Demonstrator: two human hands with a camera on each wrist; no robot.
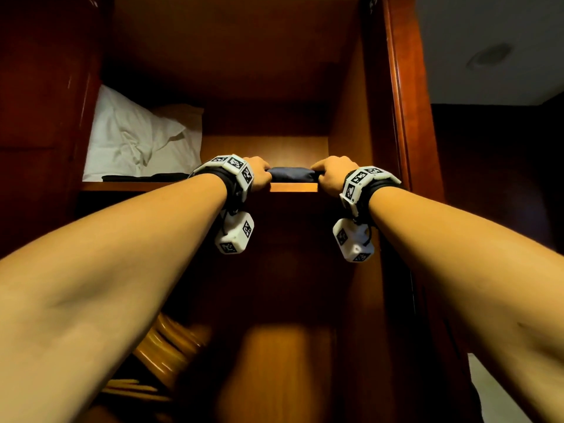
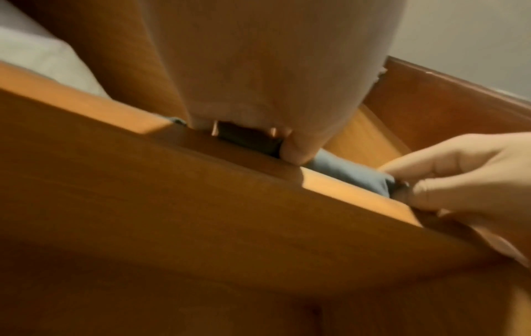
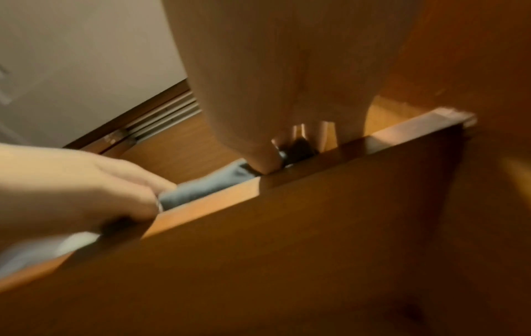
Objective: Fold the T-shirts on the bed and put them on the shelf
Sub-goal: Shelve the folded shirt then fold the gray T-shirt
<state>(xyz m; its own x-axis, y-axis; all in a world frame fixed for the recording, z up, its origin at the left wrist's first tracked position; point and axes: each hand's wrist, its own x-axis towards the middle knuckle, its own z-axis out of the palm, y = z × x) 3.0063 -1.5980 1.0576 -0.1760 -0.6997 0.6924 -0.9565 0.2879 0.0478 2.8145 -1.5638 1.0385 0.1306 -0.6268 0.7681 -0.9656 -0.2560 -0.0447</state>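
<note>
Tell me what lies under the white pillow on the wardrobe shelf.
Under the white pillow, a flat dark fabric item lies along the shelf front edge. What it is, and how far back it reaches, is covered by the pillow.

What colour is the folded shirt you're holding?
Blue-grey folded shirt; clearest in the right wrist view.
</note>
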